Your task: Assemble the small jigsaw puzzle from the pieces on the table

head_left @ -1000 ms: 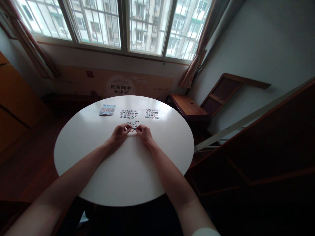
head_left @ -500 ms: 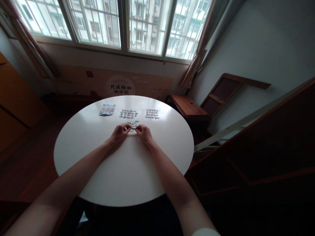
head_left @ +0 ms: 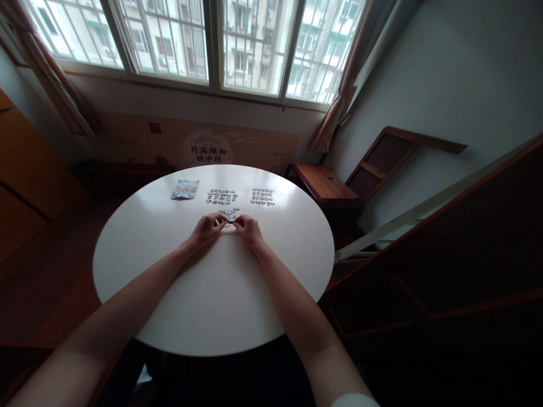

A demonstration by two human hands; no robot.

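My left hand (head_left: 208, 226) and my right hand (head_left: 248, 228) meet near the middle of the white round table (head_left: 203, 305). Between their fingertips is a small dark puzzle piece (head_left: 230, 221), pinched from both sides; its shape is too small to make out. Just beyond the fingers lies a small pile of puzzle pieces (head_left: 229, 213), partly hidden by my hands. Farther back, several loose pieces form a cluster (head_left: 221, 196), and to its right other pieces stand in neat rows (head_left: 262, 196).
A colourful printed sheet or packet (head_left: 185, 190) lies at the table's back left. A wooden bench (head_left: 324, 182) stands beyond the right edge, near a folded wooden frame (head_left: 384, 161) against the wall. Barred windows (head_left: 254, 45) are behind the table.
The dark piece between my fingertips has shifted or turned slightly. Both hands stay almost in the same place, and the laid-out pieces have not moved.
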